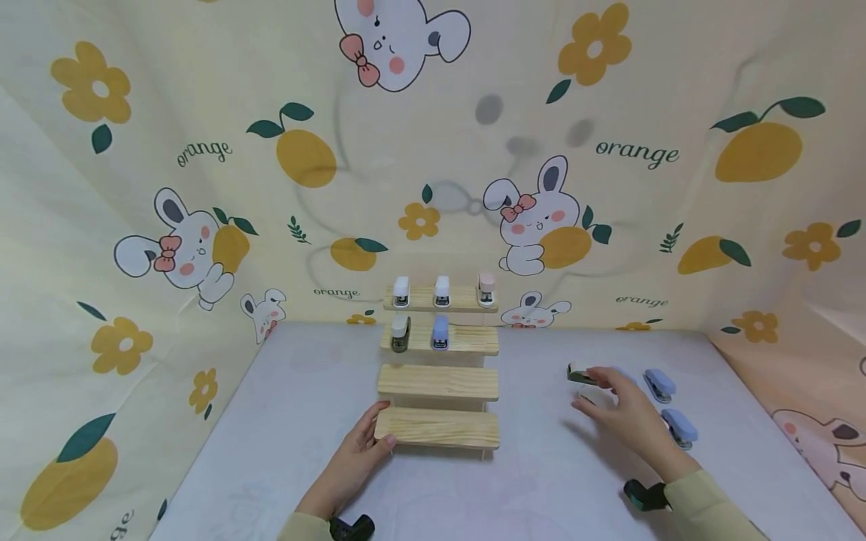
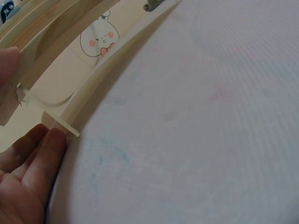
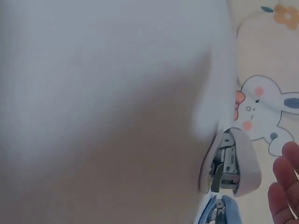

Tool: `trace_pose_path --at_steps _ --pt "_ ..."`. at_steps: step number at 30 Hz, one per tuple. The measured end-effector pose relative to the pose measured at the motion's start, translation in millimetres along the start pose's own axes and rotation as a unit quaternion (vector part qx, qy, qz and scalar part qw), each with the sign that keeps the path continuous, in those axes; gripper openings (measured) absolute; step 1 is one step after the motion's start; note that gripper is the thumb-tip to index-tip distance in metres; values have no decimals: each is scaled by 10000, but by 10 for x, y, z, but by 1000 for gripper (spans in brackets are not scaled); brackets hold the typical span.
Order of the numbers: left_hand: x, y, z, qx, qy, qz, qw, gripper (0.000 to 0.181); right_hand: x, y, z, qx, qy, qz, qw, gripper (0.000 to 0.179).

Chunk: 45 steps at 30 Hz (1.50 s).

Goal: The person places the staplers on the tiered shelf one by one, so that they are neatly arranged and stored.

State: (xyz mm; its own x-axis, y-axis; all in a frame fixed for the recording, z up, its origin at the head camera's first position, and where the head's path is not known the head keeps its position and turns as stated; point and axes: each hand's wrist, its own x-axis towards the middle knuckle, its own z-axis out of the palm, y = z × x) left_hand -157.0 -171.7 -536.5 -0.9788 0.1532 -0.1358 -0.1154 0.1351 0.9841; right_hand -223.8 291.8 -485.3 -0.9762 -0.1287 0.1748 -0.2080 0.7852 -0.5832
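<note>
My left hand (image 1: 358, 448) grips the left end of the lowest step of a wooden stepped display rack (image 1: 440, 428), thumb on top. In the left wrist view its fingers (image 2: 44, 161) curl by the rack's clear leg. Over on the right, my right hand (image 1: 632, 417) hovers above the table with thumb and fingers apart around a small stapler (image 1: 580, 374), whose dark part shows near the fingertips. The right wrist view has a pale stapler (image 3: 247, 163) on the table, the visible fingers (image 3: 282, 198) beside it across a gap.
Blue staplers (image 1: 658, 385) lie on the table right of my right hand, one partly hidden behind it. White and pink staplers (image 1: 442, 291) stand on the rack's top step; a dark-based white one (image 1: 401, 333) and a blue one (image 1: 440, 333) stand below. Printed cloth (image 1: 419, 150) hangs behind.
</note>
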Motion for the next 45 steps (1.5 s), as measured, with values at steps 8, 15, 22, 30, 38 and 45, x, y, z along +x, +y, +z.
trace_pose_path --at_steps 8,15,22,30,38,45 --pt "-2 -5 -11 -32 -46 31 10000 77 -6 97 11 2 -4 -136 9999 70" --pt "-6 -3 -9 -5 -51 50 10000 76 -8 163 44 -96 -76 -36 9999 74" --pt "-8 4 -12 -54 -95 69 9999 75 -10 194 58 -304 -335 254 9987 77" --pt "-10 7 -17 -36 -107 135 9998 75 -14 204 59 -430 -547 305 9971 77" --pt "-10 9 -15 7 -92 114 9999 75 -1 169 80 -256 -866 586 9942 75" --pt "-5 -7 -14 0 -87 69 9999 74 -3 167 78 -139 -1020 915 9905 65"
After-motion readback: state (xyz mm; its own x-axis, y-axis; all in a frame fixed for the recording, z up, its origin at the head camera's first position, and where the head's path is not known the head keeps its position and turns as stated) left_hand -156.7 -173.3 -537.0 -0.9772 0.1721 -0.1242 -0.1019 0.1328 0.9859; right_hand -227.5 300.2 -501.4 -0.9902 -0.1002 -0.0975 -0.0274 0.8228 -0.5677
